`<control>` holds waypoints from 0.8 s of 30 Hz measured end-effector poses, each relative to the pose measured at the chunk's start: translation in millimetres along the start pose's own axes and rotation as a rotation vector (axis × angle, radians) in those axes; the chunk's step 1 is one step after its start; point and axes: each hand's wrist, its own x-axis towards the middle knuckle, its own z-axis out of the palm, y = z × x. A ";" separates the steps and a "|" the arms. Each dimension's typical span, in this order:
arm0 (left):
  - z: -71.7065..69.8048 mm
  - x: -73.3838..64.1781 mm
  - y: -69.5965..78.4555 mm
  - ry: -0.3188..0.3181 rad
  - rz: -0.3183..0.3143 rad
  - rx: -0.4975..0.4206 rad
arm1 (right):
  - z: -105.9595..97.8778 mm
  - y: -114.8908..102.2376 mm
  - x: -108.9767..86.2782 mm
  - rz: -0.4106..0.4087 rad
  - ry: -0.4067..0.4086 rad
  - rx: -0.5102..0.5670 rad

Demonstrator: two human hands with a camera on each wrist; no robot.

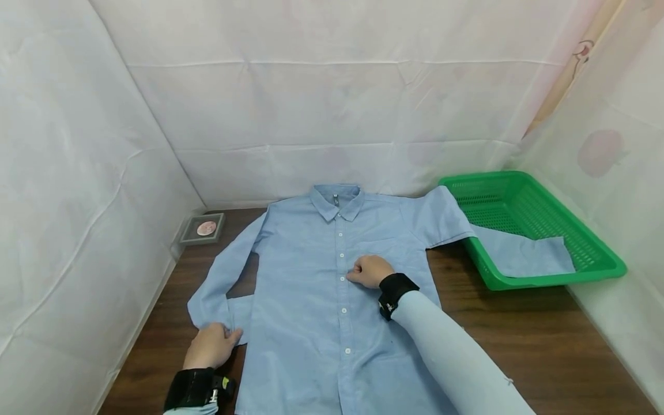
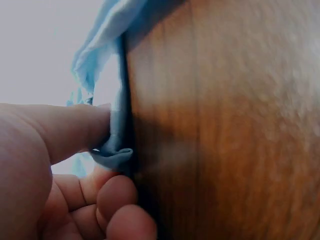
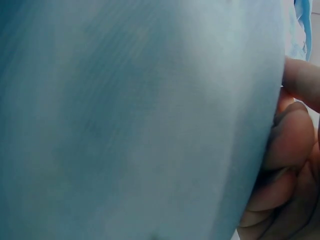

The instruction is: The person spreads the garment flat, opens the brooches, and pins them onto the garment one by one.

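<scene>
A light blue button-up shirt lies front up, collar at the far end. My left hand pinches the lower edge of its left-side sleeve, which bends back toward the shirt body. In the left wrist view, thumb and fingers hold a folded fabric edge. My right hand has curled fingers at the button placket, pinching cloth beside a button. Blue fabric fills most of the right wrist view, partly hiding the curled right fingers. The right-side sleeve drapes over the basket's wall.
A green plastic basket stands at the right, with the sleeve end inside it. A small grey square dish with a round pinkish piece sits at the back left. White sheeting encloses the brown wooden table.
</scene>
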 end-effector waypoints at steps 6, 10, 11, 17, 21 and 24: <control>1.7 3.2 -10.0 0.067 0.061 -0.035 | 0.6 0.2 -0.5 -0.004 -0.007 0.012; -6.7 0.2 -11.1 0.151 0.068 -0.054 | 1.4 0.4 -0.3 -0.013 0.005 0.013; -11.0 -0.9 -10.6 0.166 0.057 -0.065 | 1.5 0.5 -0.5 -0.012 0.007 0.011; -42.8 -7.1 -3.8 0.366 0.105 -0.092 | 1.0 -0.5 -0.7 -0.009 0.003 0.016; -66.7 -7.9 3.1 0.532 0.208 -0.068 | 0.1 -0.1 -0.2 -0.010 0.007 0.020; -86.1 -7.4 10.0 0.614 0.254 -0.062 | 0.0 1.2 0.0 -0.005 0.003 0.020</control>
